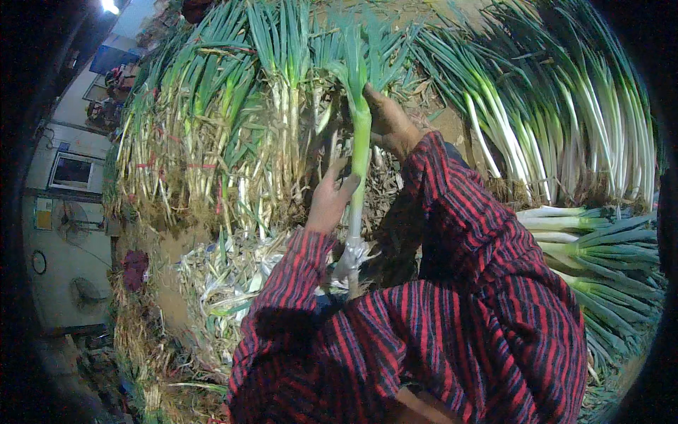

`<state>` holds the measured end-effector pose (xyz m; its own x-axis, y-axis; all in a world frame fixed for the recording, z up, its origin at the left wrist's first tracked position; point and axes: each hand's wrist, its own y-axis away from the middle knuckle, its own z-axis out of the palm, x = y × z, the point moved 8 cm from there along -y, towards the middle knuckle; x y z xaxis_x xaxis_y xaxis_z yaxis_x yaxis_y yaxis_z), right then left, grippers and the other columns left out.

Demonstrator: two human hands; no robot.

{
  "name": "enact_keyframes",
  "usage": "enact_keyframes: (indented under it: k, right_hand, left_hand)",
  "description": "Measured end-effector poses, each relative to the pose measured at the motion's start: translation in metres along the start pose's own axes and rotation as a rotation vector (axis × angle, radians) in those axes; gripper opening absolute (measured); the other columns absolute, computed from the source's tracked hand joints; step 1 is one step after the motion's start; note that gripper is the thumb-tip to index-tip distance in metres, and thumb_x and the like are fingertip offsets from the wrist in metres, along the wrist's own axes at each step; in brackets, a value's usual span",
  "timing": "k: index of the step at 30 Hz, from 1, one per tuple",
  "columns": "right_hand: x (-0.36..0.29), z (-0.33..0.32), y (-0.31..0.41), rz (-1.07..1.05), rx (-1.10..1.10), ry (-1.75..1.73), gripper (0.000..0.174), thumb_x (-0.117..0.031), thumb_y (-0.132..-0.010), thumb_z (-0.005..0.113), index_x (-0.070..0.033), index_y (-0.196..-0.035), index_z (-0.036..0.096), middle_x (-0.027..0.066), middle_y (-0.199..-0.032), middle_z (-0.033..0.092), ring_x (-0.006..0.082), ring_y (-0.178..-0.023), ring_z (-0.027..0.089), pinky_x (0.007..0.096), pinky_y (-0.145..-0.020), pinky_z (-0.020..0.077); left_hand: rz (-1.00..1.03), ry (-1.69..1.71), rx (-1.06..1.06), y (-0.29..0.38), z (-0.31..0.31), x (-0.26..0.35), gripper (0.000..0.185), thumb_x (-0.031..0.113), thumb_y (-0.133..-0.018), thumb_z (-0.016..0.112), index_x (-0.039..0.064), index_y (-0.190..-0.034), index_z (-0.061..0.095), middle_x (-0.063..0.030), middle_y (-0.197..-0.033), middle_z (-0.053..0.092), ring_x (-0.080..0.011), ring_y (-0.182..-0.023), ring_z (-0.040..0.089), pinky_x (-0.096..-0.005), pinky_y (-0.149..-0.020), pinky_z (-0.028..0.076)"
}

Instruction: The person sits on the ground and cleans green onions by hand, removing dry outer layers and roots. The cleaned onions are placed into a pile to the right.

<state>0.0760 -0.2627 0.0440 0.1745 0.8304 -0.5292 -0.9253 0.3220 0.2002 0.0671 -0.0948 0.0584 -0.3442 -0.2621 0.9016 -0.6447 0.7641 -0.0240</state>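
Note:
A thick green onion stalk (362,140) stands lengthwise before me, its green leaves pointing away and its pale root end towards my lap. My left hand (327,204) grips it around the middle, thumb resting against the stem. Higher up, my right hand (393,121) holds it from the right side, fingers where the leaves branch; part of that grip is hidden behind the stem. Loose, torn whitish skin (352,257) hangs around the lower stem. Below the hands, dry peelings (389,177) cover the ground.
Unpeeled green onions (196,132) with dry skins and roots fill the left, some tied in red. Clean white-stemmed ones (577,132) lie at the right, and more lie crosswise (598,259) nearer me. Peelings (233,286) are heaped by my left arm. Fans (71,218) stand far left.

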Motion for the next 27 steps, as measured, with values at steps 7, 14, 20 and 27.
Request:
enact_keyframes:
  k: [7,14,20,27]
  right_hand:
    - [0.008,-0.023,0.002,-0.109,0.254,-0.059,0.029,-0.038,-0.089,0.044,-0.010,-0.084,0.050,0.0038,-0.069,0.044,0.0161,-0.061,0.042,0.0307,-0.054,0.0388]
    - [0.023,0.037,0.011,0.383,-0.402,-0.674,0.033,-0.027,-0.079,0.050,-0.012,-0.056,0.031,0.0044,-0.059,0.033,0.0206,-0.059,0.035,0.0334,-0.061,0.0342]
    - [0.006,0.030,0.008,0.142,-0.201,-0.343,0.024,-0.021,-0.082,0.048,-0.008,-0.063,0.040,0.0027,-0.064,0.039,0.0162,-0.062,0.040,0.0269,-0.056,0.0367]
    - [-0.045,-0.013,0.005,-0.131,0.034,-0.133,0.034,-0.034,-0.093,0.036,-0.005,-0.078,0.046,0.0024,-0.065,0.043,0.0127,-0.055,0.042,0.0239,-0.047,0.0360]
  left_hand:
    - [-0.128,-0.766,0.091,-0.040,0.039,0.009,0.030,0.023,-0.080,0.053,0.003,-0.100,0.043,-0.0252,-0.070,0.059,-0.0411,-0.067,0.058,-0.0495,-0.060,0.044]
    - [-0.303,0.365,-0.132,-0.028,0.039,-0.021,0.069,0.070,-0.078,0.038,0.004,-0.087,0.057,0.0001,-0.060,0.049,-0.0087,-0.054,0.047,-0.0224,-0.050,0.038]
    - [-0.079,0.219,0.066,-0.024,0.022,-0.041,0.045,0.044,-0.091,0.040,0.002,-0.086,0.057,-0.0007,-0.060,0.051,-0.0095,-0.050,0.047,-0.0256,-0.047,0.039]
    - [-0.628,-1.022,-0.560,0.100,-0.013,-0.162,0.033,0.023,-0.083,0.043,0.004,-0.104,0.060,-0.0198,-0.107,0.057,-0.0332,-0.099,0.055,-0.0429,-0.086,0.044]
